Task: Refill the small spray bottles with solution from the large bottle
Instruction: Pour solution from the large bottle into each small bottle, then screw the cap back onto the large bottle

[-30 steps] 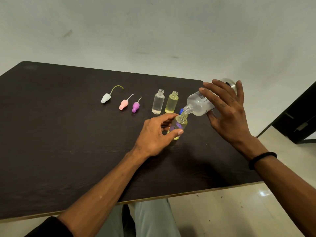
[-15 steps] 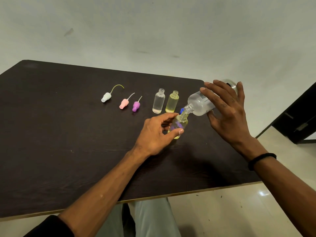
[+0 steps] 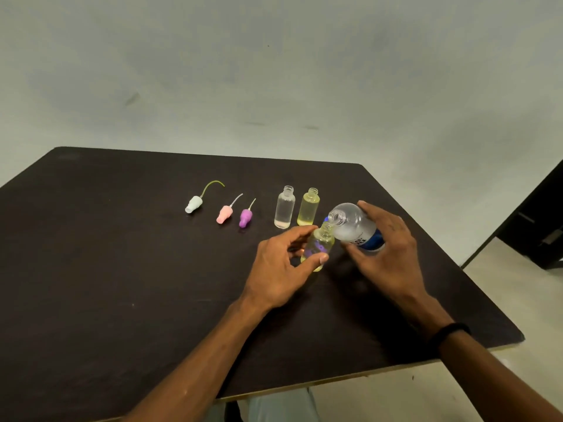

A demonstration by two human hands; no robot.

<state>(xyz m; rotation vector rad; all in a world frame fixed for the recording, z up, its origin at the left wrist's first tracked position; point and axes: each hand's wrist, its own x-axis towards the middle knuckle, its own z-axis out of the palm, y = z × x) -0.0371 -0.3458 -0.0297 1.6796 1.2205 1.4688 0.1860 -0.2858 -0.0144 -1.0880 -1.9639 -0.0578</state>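
My left hand point(image 3: 281, 266) grips a small yellowish spray bottle point(image 3: 320, 245) standing open on the dark table point(image 3: 106, 269). My right hand point(image 3: 387, 254) holds the large clear bottle point(image 3: 353, 224) with a blue label, its open mouth turned toward me just above and right of the small bottle's neck. Behind them stand two more open small bottles: a clear one point(image 3: 285, 207) with a little liquid at the bottom and a yellow one point(image 3: 309, 207), nearly full.
Three spray tops with thin tubes lie in a row at the left: white point(image 3: 194, 204), pink point(image 3: 224, 213), purple point(image 3: 245, 217). A blue cap point(image 3: 326, 219) peeks out behind the large bottle's mouth. The table's right edge drops to a pale floor; dark furniture point(image 3: 542, 226) stands at far right.
My right hand has lowered and swung the large bottle back from its steep pour, so its mouth now faces me beside the small bottle. The left hand keeps its hold.
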